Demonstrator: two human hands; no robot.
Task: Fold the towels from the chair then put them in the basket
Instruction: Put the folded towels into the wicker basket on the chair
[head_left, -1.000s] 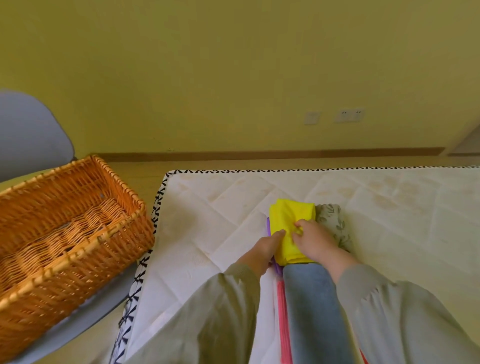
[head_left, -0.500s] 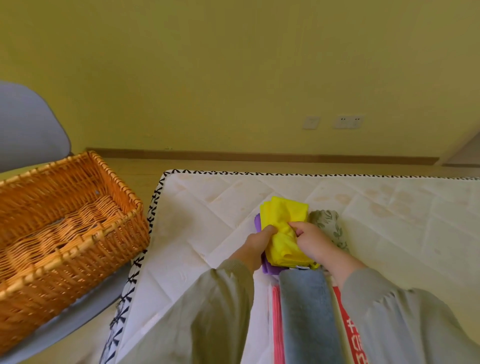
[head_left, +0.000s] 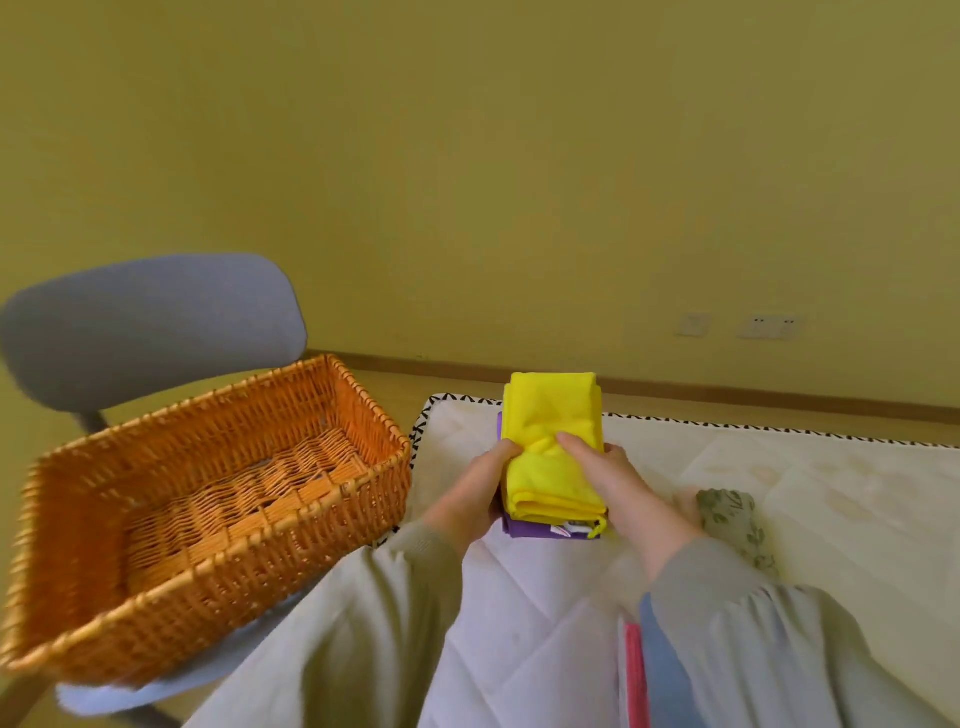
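**Step check: folding looks done for this pair, drop-off pending**

So, a folded yellow towel (head_left: 553, 457) is stacked right on top of a folded purple towel (head_left: 540, 530), and the pair is held between both hands. The left hand (head_left: 470, 499) is wrapped round the left edge with the thumb laid on top. The right hand (head_left: 613, 483) is clamped on the right side the same way, thumb pressed into the yellow cloth. The fingers underneath can't be seen, but both grips are clearly closed on the bundle. The pair seems to be held just clear of the quilted mattress (head_left: 805, 493), near its far left corner, though that can't be told for sure.

The wicker basket (head_left: 234, 587) is parked on the seat of the grey chair (head_left: 150, 327), just beside the mattress edge, and nothing is seen inside it. So the step in hand is judged to be the carry-over, not folding.

Next move, probably: the bundle needs to be swung left over the rim and lowered flat so the folds aren't shaken out, thumbs held down until the bottom is touched. More is waiting on the mattress: a leaf-print towel (head_left: 732, 519) by the right wrist, plus a blue-grey towel (head_left: 660, 675) and a pink towel (head_left: 635, 675) lower down.
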